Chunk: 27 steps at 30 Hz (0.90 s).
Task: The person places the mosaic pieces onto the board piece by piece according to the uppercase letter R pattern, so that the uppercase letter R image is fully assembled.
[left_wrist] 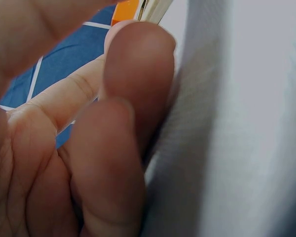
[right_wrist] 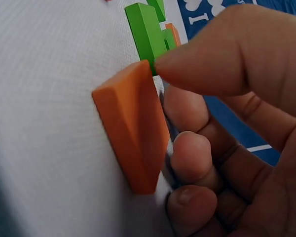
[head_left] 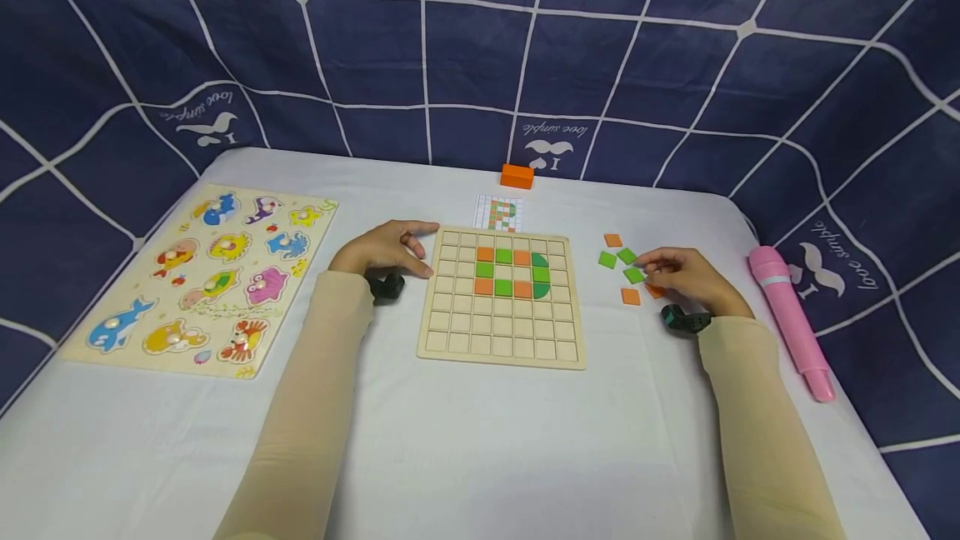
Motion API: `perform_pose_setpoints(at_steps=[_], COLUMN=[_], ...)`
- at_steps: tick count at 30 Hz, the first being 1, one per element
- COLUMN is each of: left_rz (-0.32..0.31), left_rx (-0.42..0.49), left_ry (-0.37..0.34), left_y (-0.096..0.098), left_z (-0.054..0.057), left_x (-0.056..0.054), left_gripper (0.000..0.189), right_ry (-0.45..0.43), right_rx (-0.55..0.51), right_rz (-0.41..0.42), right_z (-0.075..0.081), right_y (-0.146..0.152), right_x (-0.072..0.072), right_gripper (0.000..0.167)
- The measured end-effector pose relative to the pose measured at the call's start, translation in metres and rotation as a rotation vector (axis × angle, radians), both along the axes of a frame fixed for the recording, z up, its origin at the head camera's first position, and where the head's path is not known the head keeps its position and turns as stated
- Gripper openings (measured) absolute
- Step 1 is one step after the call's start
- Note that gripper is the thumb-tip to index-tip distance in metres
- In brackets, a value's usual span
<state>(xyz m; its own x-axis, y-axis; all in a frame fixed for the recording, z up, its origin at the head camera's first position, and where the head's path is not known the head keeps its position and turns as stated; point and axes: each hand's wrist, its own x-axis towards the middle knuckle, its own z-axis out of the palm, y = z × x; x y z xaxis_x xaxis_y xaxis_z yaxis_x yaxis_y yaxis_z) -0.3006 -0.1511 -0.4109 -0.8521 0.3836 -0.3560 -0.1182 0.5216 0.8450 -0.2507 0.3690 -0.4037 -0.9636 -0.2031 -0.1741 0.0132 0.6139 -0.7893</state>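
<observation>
A wooden grid board [head_left: 502,340] lies in mid-table, with orange and green square tiles and two dark green rounded tiles in a ring on its upper part. My left hand [head_left: 386,247] rests at the board's left side, index finger at its top corner and thumb at its edge; its other fingers curl loosely in the left wrist view. To the right, my right hand [head_left: 686,273] reaches into several loose tiles, fingers loosely bent. Its thumb tip meets a green tile [right_wrist: 147,37] in the right wrist view, beside an orange tile [right_wrist: 133,131]. The index fingertip is hidden there.
A printed pattern card [head_left: 498,211] lies behind the board, partly covered by it. Further back stands an orange block [head_left: 517,177]. A sea-animal peg puzzle [head_left: 176,290] is at left, a pink pen-shaped object [head_left: 793,323] at right. Dark blue cloth [head_left: 480,48] surrounds the table's back and sides.
</observation>
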Motion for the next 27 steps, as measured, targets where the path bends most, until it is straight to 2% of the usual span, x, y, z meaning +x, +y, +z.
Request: perform_pose_setpoints(at_steps=[12, 27], left_rz=[0.001, -0.008], left_rx=[-0.004, -0.001], left_ry=[0.003, 0.0], left_y=[0.0, 0.0008], left_z=[0.0003, 0.0001], left_x=[0.0002, -0.0006], left_gripper=[0.1, 0.101], right_ry=[-0.048, 0.018], right_rx=[0.105, 0.167], right_rz=[0.019, 0.003], right_z=[0.0031, 0.0006], right_y=[-0.004, -0.0067], right_x=[-0.0077, -0.0036], right_gripper=[0.043, 0.041])
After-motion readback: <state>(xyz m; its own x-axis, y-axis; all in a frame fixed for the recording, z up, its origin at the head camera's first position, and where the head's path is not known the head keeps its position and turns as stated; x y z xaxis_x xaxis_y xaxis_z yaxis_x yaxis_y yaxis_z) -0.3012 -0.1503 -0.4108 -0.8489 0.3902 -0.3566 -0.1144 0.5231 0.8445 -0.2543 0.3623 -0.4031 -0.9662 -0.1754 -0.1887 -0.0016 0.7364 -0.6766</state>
